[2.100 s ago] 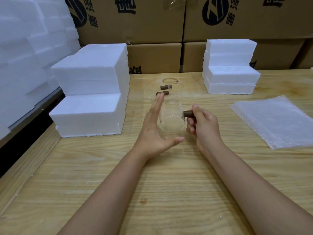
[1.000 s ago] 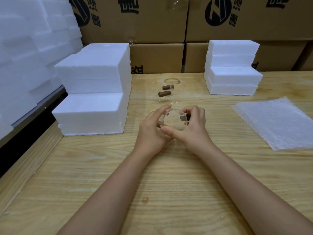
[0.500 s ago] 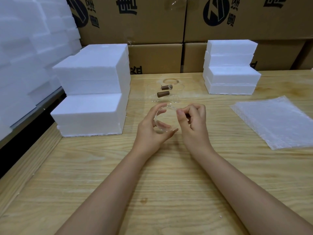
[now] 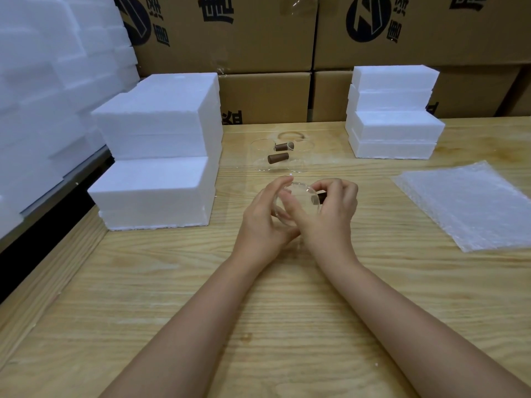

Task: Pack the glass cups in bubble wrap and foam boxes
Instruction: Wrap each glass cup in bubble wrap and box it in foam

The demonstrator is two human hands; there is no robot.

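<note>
Glass cup point(image 4: 298, 196): held between both hands over the middle of the tabletop point(image 4: 258, 326), tipped so its open mouth faces the camera, its brown handle point(image 4: 319, 197) pointing right.
Left hand point(image 4: 263, 222): grip curled round the cup's left side, thumb underneath.
Right hand point(image 4: 330, 216): grip closed on the cup, fingers bent over the rim by the handle.
Other cups point(image 4: 265, 156): two, farther back, lying close together.
Bubble wrap point(image 4: 471, 205): flat pile at the right.
Foam boxes point(image 4: 158, 156): tall stack left; smaller stack point(image 4: 393, 116) back right.
Cardboard boxes point(image 4: 258, 33): along the back.
</note>
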